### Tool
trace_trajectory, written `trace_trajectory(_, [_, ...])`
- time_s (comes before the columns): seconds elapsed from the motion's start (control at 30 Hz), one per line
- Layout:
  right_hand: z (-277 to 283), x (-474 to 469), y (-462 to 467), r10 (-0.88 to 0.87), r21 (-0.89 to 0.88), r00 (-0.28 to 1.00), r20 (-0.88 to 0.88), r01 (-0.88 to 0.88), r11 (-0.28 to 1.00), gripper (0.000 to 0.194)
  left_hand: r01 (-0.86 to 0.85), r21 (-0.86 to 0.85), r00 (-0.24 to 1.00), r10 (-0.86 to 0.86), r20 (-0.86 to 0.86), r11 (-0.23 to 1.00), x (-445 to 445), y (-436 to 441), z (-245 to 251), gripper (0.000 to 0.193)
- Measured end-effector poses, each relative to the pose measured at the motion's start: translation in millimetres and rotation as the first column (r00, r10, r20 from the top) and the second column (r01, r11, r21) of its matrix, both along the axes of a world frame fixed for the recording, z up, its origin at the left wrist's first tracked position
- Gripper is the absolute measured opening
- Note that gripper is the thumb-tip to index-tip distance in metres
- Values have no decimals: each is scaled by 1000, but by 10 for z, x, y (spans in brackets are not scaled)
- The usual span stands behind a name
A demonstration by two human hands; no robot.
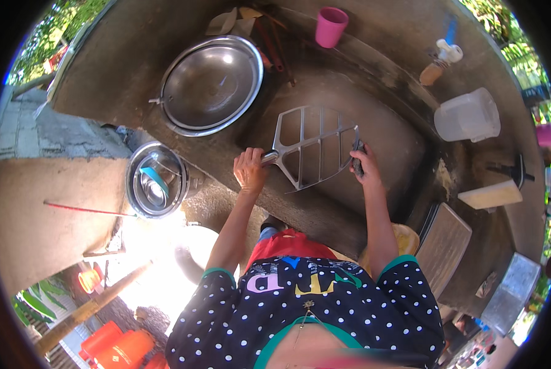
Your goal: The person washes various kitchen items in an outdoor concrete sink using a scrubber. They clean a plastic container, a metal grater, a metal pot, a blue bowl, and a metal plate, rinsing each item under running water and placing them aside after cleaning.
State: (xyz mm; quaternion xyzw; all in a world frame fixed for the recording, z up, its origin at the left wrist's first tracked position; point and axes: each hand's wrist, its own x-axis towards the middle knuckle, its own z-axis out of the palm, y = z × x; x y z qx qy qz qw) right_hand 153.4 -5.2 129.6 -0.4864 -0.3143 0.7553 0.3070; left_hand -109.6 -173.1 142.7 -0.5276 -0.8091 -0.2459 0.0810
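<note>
A large metal flat beater, like that of a dough mixer (321, 137), is held level over a concrete sink basin (391, 124). My left hand (250, 169) grips its short round shaft at the left. At the far right end, my right hand (368, 165) holds a dark grey scouring pad (358, 162) against the beater's outer rim. Fingers cover part of the pad. Between the beater's crossbars the wet-looking sink floor shows through.
A wide steel basin (211, 90) rests on the ledge left of the sink. Below it stands a steel bowl (130, 182) with smaller items. Behind are a pink cup (331, 28) and a tap (448, 53). A translucent pitcher (467, 115) and a board (444, 244) lie at the right.
</note>
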Motion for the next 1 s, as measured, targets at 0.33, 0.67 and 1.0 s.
trace_trajectory(0.33, [-285, -1414, -657, 237, -63, 963, 129, -230, 971, 42, -223, -100, 974, 218, -57, 970, -972, -1206, -183, 17])
trace_trajectory(0.67, [-617, -2170, -748, 82, 156, 940, 332, -140, 978, 51, -163, -64, 987, 163, -7, 985, -1822, -1341, -388, 23])
trace_trajectory(1.0, [593, -3350, -2119, 504, 223, 864, 5, -492, 841, 34, -261, -73, 923, 271, 272, 963, -2006, -1602, -158, 52])
